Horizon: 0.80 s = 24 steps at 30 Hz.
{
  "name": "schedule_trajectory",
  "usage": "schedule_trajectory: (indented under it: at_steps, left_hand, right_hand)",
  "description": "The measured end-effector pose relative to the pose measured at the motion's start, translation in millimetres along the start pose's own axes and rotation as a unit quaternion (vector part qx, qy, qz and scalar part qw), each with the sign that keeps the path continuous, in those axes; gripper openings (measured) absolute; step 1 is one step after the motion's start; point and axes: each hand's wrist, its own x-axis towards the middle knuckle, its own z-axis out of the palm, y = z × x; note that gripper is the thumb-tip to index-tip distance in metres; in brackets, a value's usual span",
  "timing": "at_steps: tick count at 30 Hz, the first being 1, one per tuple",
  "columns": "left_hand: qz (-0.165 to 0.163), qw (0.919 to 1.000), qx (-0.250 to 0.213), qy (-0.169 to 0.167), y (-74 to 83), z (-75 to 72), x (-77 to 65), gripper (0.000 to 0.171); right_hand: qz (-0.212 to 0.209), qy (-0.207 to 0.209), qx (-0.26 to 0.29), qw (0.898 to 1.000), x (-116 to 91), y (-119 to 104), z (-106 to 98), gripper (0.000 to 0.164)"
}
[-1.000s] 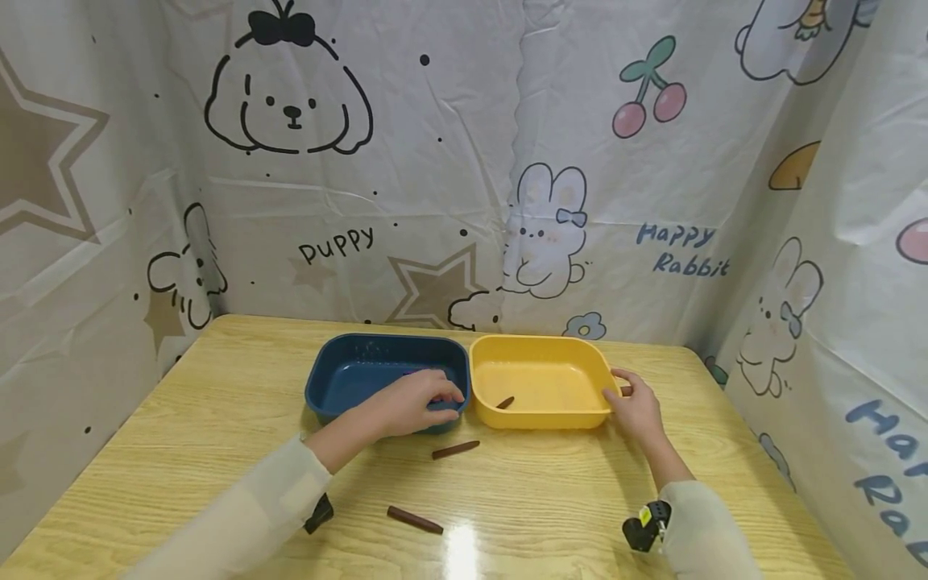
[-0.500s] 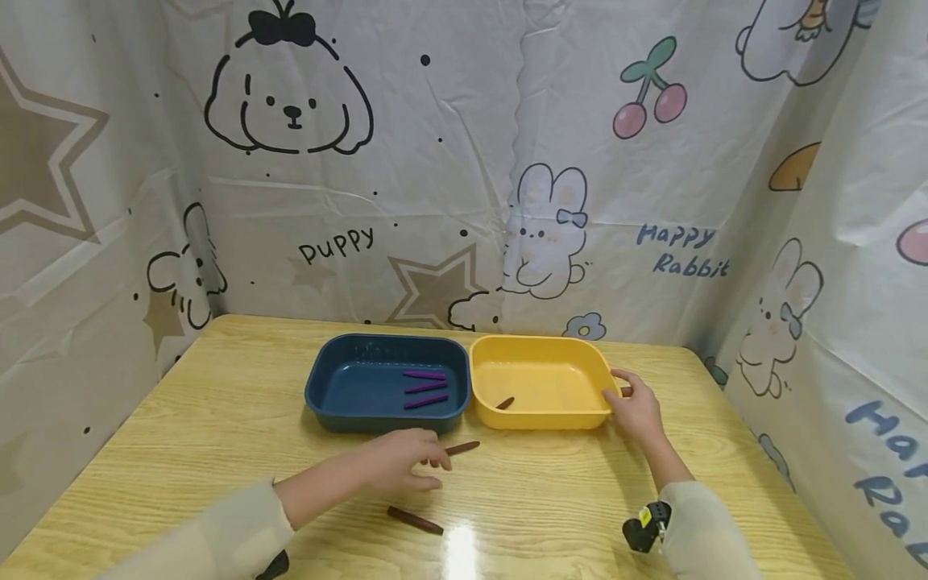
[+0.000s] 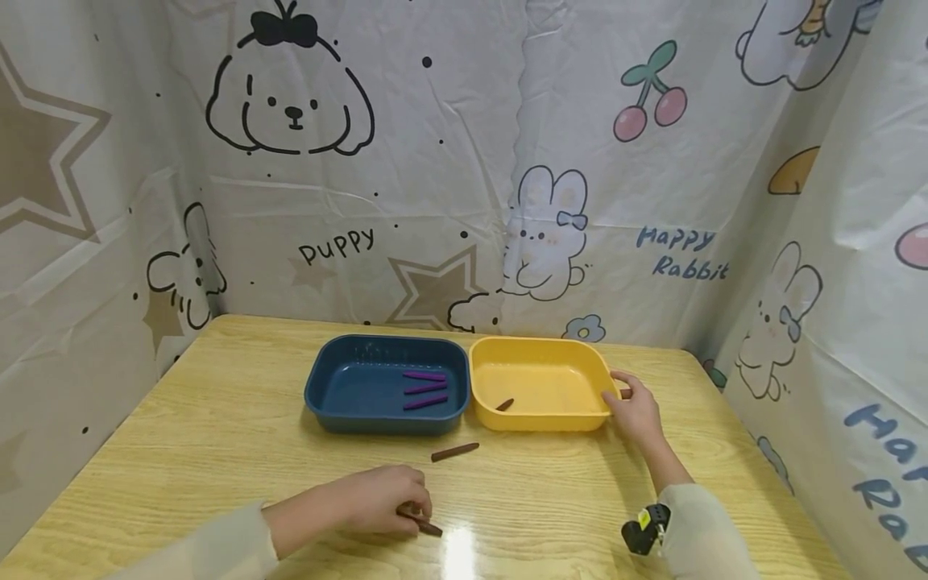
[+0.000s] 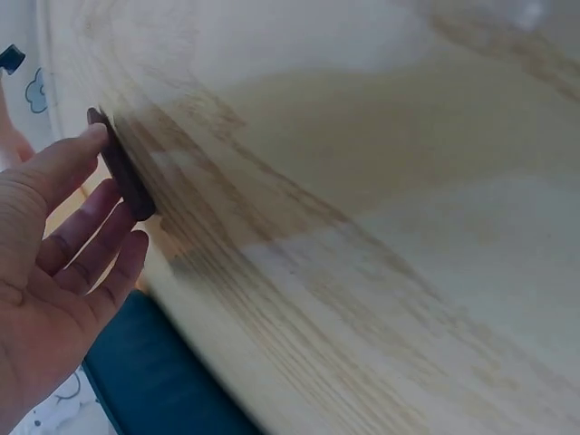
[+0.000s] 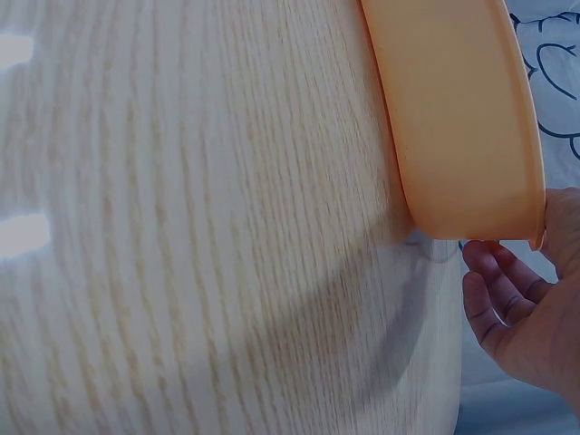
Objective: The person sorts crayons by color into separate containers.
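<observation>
My left hand [image 3: 384, 499] is low over the table and pinches a brown crayon [image 3: 429, 528] between thumb and fingers. In the left wrist view, the thumb tip lies at one end of this crayon [image 4: 125, 172], with the fingers along its side. At the right end of the yellow plastic bin [image 3: 540, 420], my right hand [image 3: 640, 409] grips the rim. The right wrist view has the fingers below the orange-looking bin [image 5: 462, 118] edge. A second brown crayon [image 3: 455, 452] lies on the table in front of the bins.
A dark blue bin [image 3: 384, 423] stands against the yellow one and holds several purple crayons [image 3: 425, 389]. One brown crayon [image 3: 505, 404] is inside the yellow bin. Behind the wooden table [image 3: 551, 499] hangs a printed curtain [image 3: 435, 161].
My left hand has come out of the blue bin, passed over the middle crayon and moved down to the nearer brown crayon, which it now pinches. My right hand stays at the yellow bin.
</observation>
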Motion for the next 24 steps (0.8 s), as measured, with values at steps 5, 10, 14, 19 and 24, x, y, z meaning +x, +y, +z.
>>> schedule_trajectory:
  at_steps: [5, 10, 14, 19, 24]
  left_hand:
    - [-0.006, 0.9999, 0.008, -0.003, 0.5, 1.6, -1.8, 0.004]
    - [0.003, 0.9998, 0.02, -0.002, -1.1, 1.2, 0.5, 0.006]
    - [0.009, 0.9996, 0.026, 0.012, -1.1, -7.4, 9.4, 0.005]
    - [0.006, 0.9987, 0.033, 0.038, 2.5, -31.8, 29.7, 0.006]
    - [-0.001, 0.9971, 0.036, 0.067, 7.1, -58.5, 54.3, 0.008]
  right_hand:
    - [-0.002, 0.0, 0.002, 1.0, -0.4, 0.2, 0.0, 0.05]
    - [-0.003, -0.002, 0.001, 1.0, 0.4, 1.3, 0.4, 0.05]
    - [-0.004, 0.0, 0.002, 1.0, 1.3, 1.9, 0.7, 0.05]
    - [-0.004, 0.003, 0.002, 1.0, 1.6, 2.2, 0.7, 0.05]
    - [-0.003, 0.003, 0.001, 1.0, 1.4, 2.0, 1.0, 0.05]
